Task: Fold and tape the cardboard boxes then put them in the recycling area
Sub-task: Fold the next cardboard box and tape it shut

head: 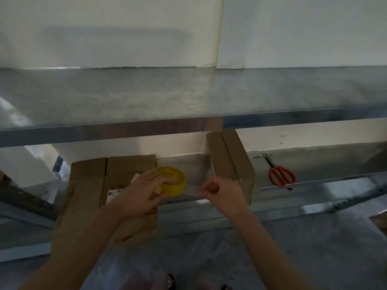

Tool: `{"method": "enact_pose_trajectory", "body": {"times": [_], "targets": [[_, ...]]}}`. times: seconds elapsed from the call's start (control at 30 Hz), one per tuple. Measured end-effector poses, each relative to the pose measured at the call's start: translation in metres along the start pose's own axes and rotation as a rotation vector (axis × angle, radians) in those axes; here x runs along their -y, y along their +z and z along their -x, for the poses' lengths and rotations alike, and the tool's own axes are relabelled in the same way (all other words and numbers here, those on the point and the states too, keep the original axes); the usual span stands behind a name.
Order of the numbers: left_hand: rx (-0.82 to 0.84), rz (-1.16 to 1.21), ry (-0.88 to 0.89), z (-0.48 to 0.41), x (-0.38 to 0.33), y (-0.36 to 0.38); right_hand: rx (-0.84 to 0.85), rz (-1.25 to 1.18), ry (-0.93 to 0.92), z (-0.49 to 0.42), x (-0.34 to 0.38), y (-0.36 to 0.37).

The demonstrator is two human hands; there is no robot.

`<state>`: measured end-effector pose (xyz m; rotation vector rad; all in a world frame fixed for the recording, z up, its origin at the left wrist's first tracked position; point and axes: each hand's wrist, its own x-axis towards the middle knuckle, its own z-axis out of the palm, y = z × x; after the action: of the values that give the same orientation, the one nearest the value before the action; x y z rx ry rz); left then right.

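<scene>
My left hand (142,193) grips a yellow roll of clear tape (173,181) over the lower shelf. A short clear strip runs from the roll to my right hand (224,193), which pinches its free end. Under my left hand lies a flattened cardboard box (88,185) with a white label, hanging over the shelf's front edge. A smaller folded cardboard box (228,155) stands on the shelf just behind my right hand, with a seam running along its top.
Orange-handled scissors (280,174) lie on the metal shelf (326,164) to the right. An upper metal shelf (188,95) spans the view above, against a white wall. Grey floor lies below, with my feet at the bottom edge.
</scene>
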<state>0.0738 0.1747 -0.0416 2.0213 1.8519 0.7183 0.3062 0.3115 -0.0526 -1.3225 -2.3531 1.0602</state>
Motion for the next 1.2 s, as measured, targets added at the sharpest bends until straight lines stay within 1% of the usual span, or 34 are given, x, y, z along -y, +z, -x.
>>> {"method": "enact_pose_trajectory", "body": {"times": [0.17,0.33,0.37,0.47,0.57,0.7,0.77,0.83,0.93,1.07,1.2], "targets": [[-0.068,-0.020,-0.059,-0.007,-0.050,0.016,0.084,-0.034,-0.094,0.016,-0.021,-0.058],[-0.061,-0.085,-0.148,-0.021,-0.090,0.053,0.278,0.027,-0.111,0.013,-0.051,-0.122],[-0.062,-0.091,-0.167,-0.024,-0.096,0.059,0.283,0.035,-0.107,0.010,-0.056,-0.131],[-0.107,-0.095,-0.234,-0.036,-0.111,0.071,0.215,0.012,-0.099,-0.001,-0.063,-0.150],[-0.118,-0.071,-0.325,-0.046,-0.118,0.068,0.164,-0.037,-0.076,-0.008,-0.069,-0.160],[-0.145,-0.151,-0.354,-0.048,-0.110,0.061,0.165,-0.056,-0.083,-0.023,-0.076,-0.167],[-0.144,-0.079,-0.404,-0.052,-0.106,0.060,0.152,-0.055,-0.087,-0.031,-0.081,-0.166],[-0.155,0.070,-0.455,-0.059,-0.103,0.061,0.128,-0.082,-0.066,-0.039,-0.088,-0.165],[-0.159,0.230,-0.483,-0.066,-0.099,0.067,0.154,-0.102,-0.001,-0.049,-0.102,-0.164],[-0.121,0.250,-0.509,-0.068,-0.091,0.072,0.230,-0.118,0.060,-0.059,-0.115,-0.158],[-0.081,0.247,-0.555,-0.072,-0.082,0.075,0.222,-0.119,0.098,-0.066,-0.122,-0.145]]}}
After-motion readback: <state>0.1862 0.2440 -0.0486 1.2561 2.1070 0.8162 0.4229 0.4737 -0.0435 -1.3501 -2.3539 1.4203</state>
